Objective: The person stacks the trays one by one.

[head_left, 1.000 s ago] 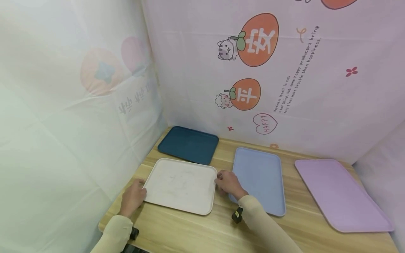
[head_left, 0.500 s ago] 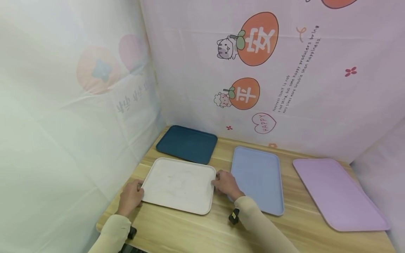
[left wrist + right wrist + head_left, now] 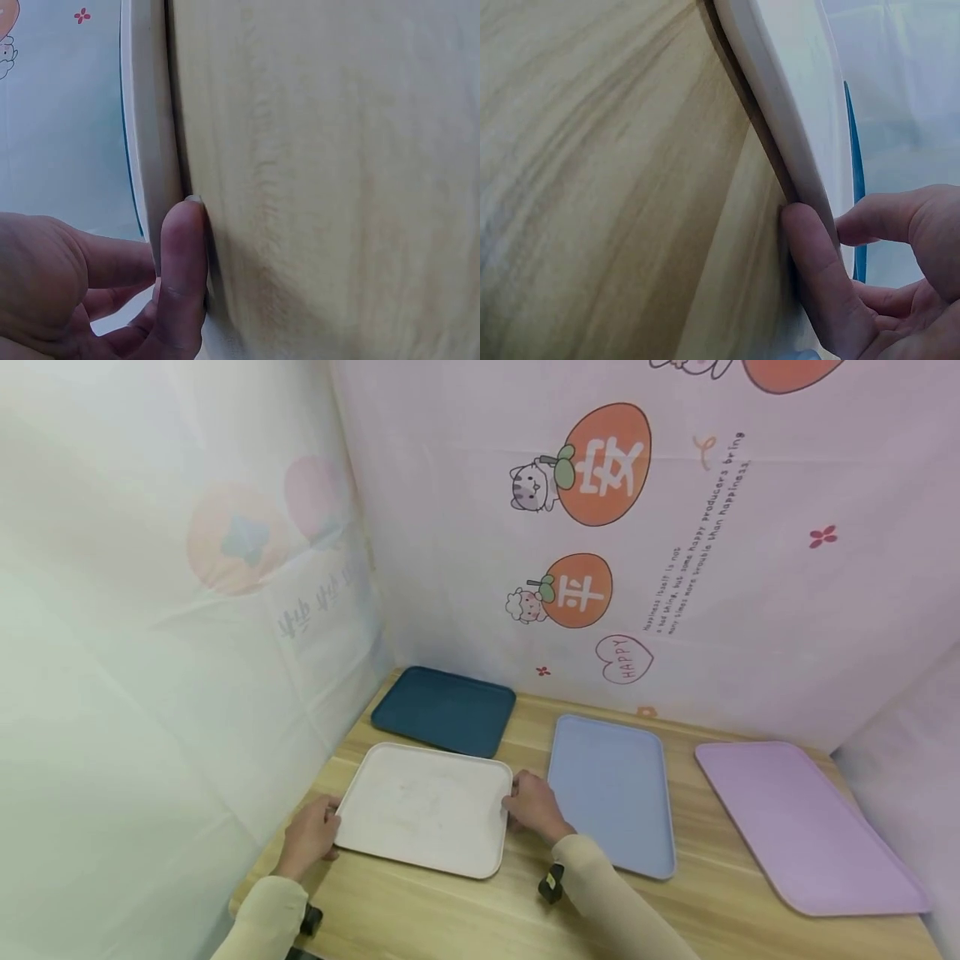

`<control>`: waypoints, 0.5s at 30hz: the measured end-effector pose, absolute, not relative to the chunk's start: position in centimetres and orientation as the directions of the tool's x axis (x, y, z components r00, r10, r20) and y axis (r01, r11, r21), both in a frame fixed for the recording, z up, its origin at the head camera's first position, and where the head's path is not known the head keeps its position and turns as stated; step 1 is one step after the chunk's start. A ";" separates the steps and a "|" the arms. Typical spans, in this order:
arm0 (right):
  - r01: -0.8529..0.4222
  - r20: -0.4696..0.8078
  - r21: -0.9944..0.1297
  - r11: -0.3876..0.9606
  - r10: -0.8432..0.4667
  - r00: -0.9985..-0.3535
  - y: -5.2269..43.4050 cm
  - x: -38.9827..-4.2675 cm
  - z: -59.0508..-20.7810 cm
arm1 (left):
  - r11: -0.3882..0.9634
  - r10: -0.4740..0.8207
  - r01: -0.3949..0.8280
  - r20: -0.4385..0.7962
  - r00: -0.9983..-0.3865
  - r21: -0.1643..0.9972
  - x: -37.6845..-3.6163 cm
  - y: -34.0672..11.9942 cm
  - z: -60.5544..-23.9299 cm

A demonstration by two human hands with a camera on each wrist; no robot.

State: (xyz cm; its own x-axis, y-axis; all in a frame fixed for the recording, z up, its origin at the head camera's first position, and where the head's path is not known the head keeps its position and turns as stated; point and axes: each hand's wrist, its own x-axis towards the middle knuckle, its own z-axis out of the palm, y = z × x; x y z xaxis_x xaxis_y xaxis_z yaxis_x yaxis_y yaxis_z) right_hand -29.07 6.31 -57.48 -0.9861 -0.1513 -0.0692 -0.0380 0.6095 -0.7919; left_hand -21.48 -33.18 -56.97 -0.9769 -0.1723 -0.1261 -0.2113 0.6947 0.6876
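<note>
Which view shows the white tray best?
The head view: the whole white tray lies flat on the wooden table, a hand at each side. Both wrist views show only its rim edge beside fingers.

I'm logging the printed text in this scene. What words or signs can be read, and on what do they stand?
"安" on the large orange fruit of the backdrop cloth.
"平" on the smaller orange fruit.
"HAPPY" in the heart outline.
The slanted English lines: too small to read surely.
The mirrored characters on the left cloth: unreadable.
The trays: no text.
</note>
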 end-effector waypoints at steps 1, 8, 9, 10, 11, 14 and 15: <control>-0.037 -0.070 -0.798 0.602 -0.154 -0.986 6.3 -29.0 -57.5 | 0.697 -0.173 -0.211 -0.125 -0.977 0.685 -21.4 -33.2 -57.1; -0.006 -0.094 -0.844 0.537 -0.159 -0.983 6.3 -28.5 -57.4 | 0.710 -0.175 -0.203 -0.110 -0.978 0.674 -21.2 -33.2 -56.8; -0.003 -0.096 -0.847 0.532 -0.159 -0.983 6.3 -28.5 -57.3 | 0.710 -0.175 -0.204 -0.112 -0.978 0.674 -21.2 -33.2 -56.7; -0.001 -0.098 -0.847 0.531 -0.158 -0.983 6.4 -28.5 -57.2 | 0.710 -0.175 -0.205 -0.113 -0.978 0.674 -21.1 -33.2 -56.7; 0.004 -0.101 -0.848 0.530 -0.155 -0.983 6.4 -28.4 -57.2 | 0.713 -0.174 -0.204 -0.113 -0.978 0.671 -21.0 -33.2 -56.6; 0.015 -0.107 -0.844 0.535 -0.142 -0.984 6.4 -28.3 -56.9 | 0.729 -0.177 -0.207 -0.113 -0.978 0.652 -21.0 -33.2 -56.5; 0.024 -0.113 -0.845 0.534 -0.134 -0.984 6.5 -28.2 -56.8 | 0.742 -0.177 -0.205 -0.109 -0.978 0.638 -21.0 -33.3 -56.4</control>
